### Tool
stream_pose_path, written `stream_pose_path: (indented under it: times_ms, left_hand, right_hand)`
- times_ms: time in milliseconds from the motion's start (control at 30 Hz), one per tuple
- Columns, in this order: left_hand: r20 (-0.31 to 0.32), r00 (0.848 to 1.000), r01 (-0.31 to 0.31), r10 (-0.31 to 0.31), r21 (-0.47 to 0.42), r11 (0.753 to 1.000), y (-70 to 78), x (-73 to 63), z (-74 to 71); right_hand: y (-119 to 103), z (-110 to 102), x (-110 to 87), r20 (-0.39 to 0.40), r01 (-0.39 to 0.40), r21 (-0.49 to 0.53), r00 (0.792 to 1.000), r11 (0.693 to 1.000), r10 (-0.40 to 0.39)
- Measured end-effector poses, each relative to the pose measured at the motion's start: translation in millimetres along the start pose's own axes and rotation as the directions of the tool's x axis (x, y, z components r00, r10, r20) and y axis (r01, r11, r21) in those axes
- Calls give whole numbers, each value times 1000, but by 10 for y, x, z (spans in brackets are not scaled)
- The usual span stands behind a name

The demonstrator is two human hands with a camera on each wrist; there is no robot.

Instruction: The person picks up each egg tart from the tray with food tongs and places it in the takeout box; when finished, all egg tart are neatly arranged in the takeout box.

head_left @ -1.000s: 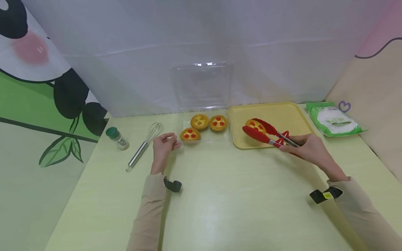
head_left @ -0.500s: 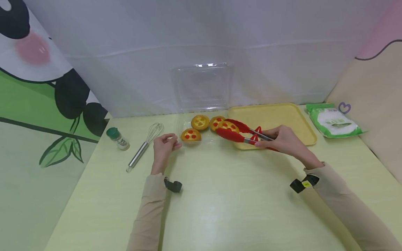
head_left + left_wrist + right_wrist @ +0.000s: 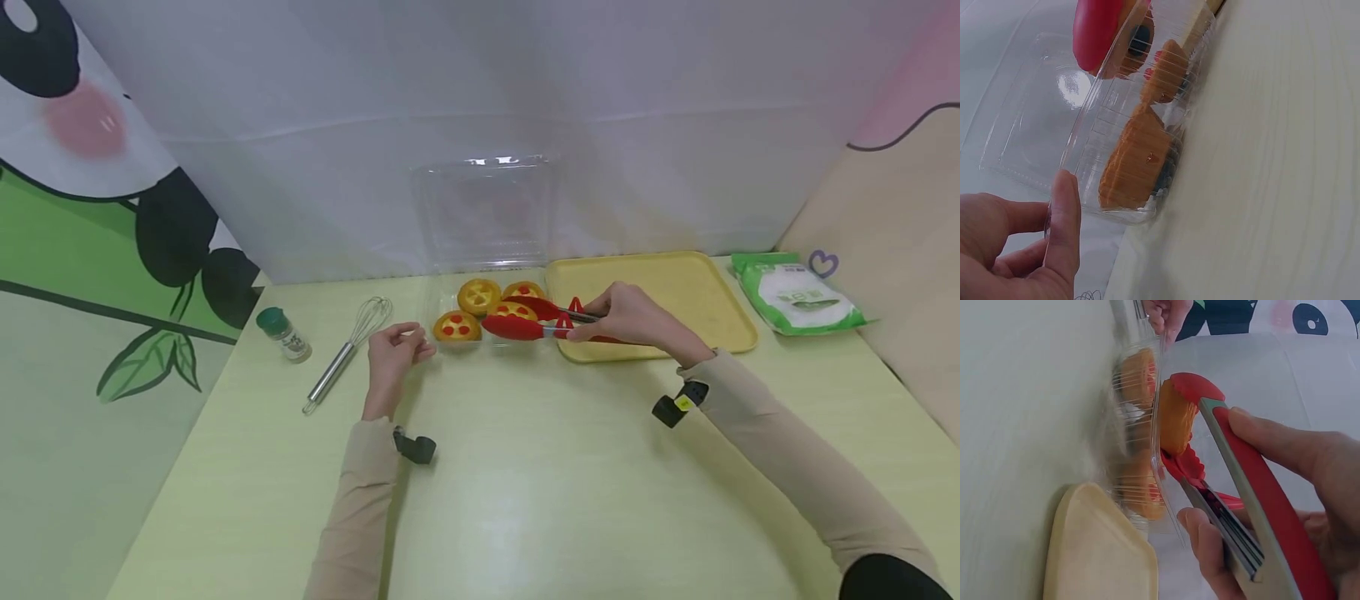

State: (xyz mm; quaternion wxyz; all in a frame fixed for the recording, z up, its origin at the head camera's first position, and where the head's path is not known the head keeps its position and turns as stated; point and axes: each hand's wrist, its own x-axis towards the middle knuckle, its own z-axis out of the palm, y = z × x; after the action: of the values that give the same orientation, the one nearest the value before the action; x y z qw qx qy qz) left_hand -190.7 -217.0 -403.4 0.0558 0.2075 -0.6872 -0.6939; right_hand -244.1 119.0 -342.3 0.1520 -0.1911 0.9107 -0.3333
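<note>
My left hand [image 3: 392,358] pinches the near left rim of a clear plastic clamshell box [image 3: 1094,181] between thumb and fingers. The box's lid [image 3: 487,217] stands raised behind it. In the box sit a plain yellow tart [image 3: 478,296] and two tarts with red dots, one at front left [image 3: 457,327] and one at back right [image 3: 525,289]. My right hand [image 3: 636,321] grips a pair of red-tipped tongs [image 3: 517,327]. Between the tong heads is another red-dotted tart [image 3: 513,310], held above the front right part of the box; the right wrist view shows it at rim height.
A yellow tray [image 3: 660,292] lies right of the box, partly under my right hand. Beyond it is a green and white packet [image 3: 801,293]. To the left lie a whisk [image 3: 341,362] and a green-capped shaker bottle [image 3: 283,335]. A white cloth wall [image 3: 337,183] rises behind.
My right hand has carried the tongs and the held tart leftward, from over the tray to over the box. The left hand stays at the box's rim.
</note>
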Motion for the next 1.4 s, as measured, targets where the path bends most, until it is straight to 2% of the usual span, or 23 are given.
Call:
stream_pose_path:
  times_ms: [100,300,567,700,967,1100,1400]
  left_hand:
    - [2,1000,2,-2,-7,1000,-1,2,4]
    - [7,1000,5,-5,-28,1000,2,-10,3]
    - [7,1000,3,-3,-25,1000,-25,-4,6]
    - [8,1000,-2,2,-23,1000,-36,13,-1]
    - [-3,1000,-11,11,-23,1000,-12,30,0]
    - [-3,1000,-2,2,-29,1000,-18,32,5]
    - [6,1000,-12,12,-29,1000,-22,16,6]
  right_hand:
    - [-12,8,65,25,-10,-11,1000,1000,10]
    - [-48,21,161,58,24,-46,998,999,-21]
    - [-99,60,179,19,50,-145,999,988,-48]
    - [-124,53,172,26,69,-179,997,981,-66]
    - [-197,-51,222,74,127,-200,991,972,-114]
    - [-209,-58,243,102,128,-208,989,970,-108]
    - [-166,-55,245,99,123,-201,989,972,-105]
